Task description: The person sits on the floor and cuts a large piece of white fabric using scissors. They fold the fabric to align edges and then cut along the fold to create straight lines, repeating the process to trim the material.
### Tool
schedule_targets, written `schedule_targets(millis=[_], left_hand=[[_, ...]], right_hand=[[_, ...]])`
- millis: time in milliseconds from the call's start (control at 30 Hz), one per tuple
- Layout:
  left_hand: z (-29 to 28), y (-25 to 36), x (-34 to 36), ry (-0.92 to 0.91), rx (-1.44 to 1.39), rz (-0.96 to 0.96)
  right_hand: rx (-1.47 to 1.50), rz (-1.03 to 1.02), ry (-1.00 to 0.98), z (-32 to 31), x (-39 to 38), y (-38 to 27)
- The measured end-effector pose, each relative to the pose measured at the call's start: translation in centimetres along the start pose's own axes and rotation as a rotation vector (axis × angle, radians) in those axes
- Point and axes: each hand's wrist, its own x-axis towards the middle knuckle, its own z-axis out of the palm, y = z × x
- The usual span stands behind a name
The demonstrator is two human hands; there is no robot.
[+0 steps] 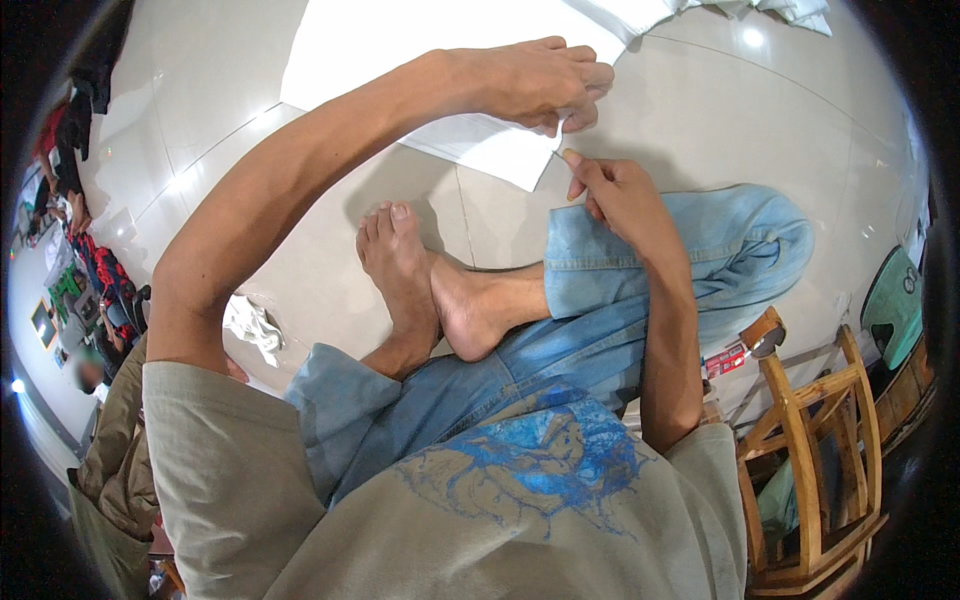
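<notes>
A large white cloth (370, 45) lies spread on the tiled floor in front of my crossed legs. My left hand (555, 85) reaches over it from the left, fingers curled and closed on the cloth near its right edge, where a small fold stands up. Just nearer to me, my right hand (622, 195) is held above my jeans with its fingertips pinched together beside the cloth's corner. A thin dark sliver shows by those fingertips; it is too small to name. The cloth's near flap hangs below my left wrist.
My bare feet (400, 250) and blue jeans (690, 270) lie between me and the cloth. A wooden stool (810, 450) and a teal board-like thing (893, 300) stand at the right. Crumpled white fabric (254, 328) lies on the left; a person (92, 375) is beyond it.
</notes>
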Motion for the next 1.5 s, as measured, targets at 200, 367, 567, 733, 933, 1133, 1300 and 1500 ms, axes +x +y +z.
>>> schedule_targets(millis=[200,367,567,733,933,1133,1300,1500], left_hand=[[-0.3,0.2,-0.1,-0.021,0.006,-0.019],[0.0,0.1,-0.2,0.035,0.018,-0.008],[0.0,0.0,-0.2,0.011,0.027,-0.003],[-0.1,0.0,-0.2,0.013,0.005,-0.006],[-0.3,0.7,-1.2,0.084,-0.061,-0.028],[6.5,3.9,-7.5,0.562,0.13,-0.616],[10.5,1.6,-12.4,0.347,0.249,-0.609],[6.7,2.4,-24.0,0.18,0.345,-0.668]], right_hand=[[-0.012,-0.027,0.005,0.2,0.5,0.0],[-0.032,-0.022,0.011,0.3,0.5,-0.2],[-0.056,-0.028,0.007,0.3,0.7,-0.3],[-0.094,-0.049,0.022,0.3,0.6,-0.5],[-0.052,-0.047,0.04,-1.2,-2.1,0.1],[-0.209,-0.114,0.58,-7.0,-3.3,-2.3],[-0.49,-0.189,0.841,-13.6,0.3,1.4],[-0.604,-0.228,1.014,-11.6,2.0,2.8]])
